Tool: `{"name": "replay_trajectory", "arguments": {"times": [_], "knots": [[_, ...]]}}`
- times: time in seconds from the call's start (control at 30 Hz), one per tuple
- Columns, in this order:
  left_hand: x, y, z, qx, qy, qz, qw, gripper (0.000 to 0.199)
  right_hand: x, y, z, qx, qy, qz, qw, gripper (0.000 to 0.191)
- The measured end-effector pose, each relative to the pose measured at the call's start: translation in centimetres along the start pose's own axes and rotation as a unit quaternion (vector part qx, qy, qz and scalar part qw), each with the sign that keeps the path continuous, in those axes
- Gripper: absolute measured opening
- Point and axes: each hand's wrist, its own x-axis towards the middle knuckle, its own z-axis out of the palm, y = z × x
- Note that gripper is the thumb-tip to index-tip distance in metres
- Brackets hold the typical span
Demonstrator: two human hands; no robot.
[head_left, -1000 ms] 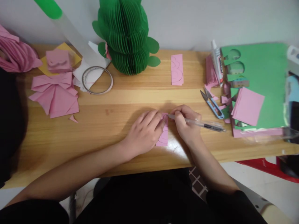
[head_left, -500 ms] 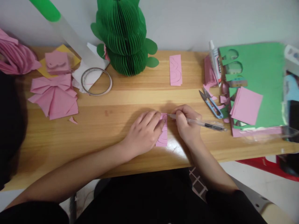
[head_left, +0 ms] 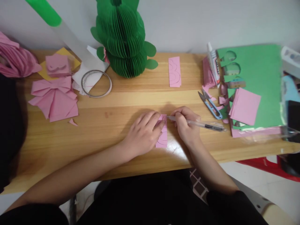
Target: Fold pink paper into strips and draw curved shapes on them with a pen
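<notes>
My left hand (head_left: 145, 134) lies flat on the wooden table, its fingertips and thumb pressing down the left part of a narrow pink paper strip (head_left: 161, 142). Curved dark lines are drawn on the strip, partly covered by my fingers. To the right of it, my right hand (head_left: 187, 126) is closed round a clear pen (head_left: 202, 124). The pen's tip touches or nearly touches the strip's upper right edge; I cannot tell which. A second pink strip (head_left: 174, 72) with similar curved lines lies farther back.
At the right are blue thread snips (head_left: 212, 106), a glue tube (head_left: 213, 64), pink paper squares (head_left: 246, 106) and green sheets (head_left: 262, 75). A green honeycomb paper figure (head_left: 126, 40) stands at the back. Left of it lie a tape roll (head_left: 110, 86) and a folded pink bow (head_left: 55, 97).
The whole view has shifted slightly. Both hands keep nearly the same pose, and the pen tip stays near the strip's upper right edge.
</notes>
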Motion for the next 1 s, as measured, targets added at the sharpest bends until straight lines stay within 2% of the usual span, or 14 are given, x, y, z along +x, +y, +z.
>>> {"name": "replay_trajectory", "arguments": {"times": [0.53, 1.0], "knots": [[-0.26, 0.08, 0.37, -0.002, 0.006, -0.003, 1.000, 0.029, 0.09, -0.54, 0.21, -0.056, -0.015, -0.047, 0.997, 0.019], [-0.11, 0.17, 0.33, -0.011, 0.004, -0.003, 1.000, 0.027, -0.05, -0.20, 0.16, -0.043, 0.013, -0.012, 0.999, 0.018]]}}
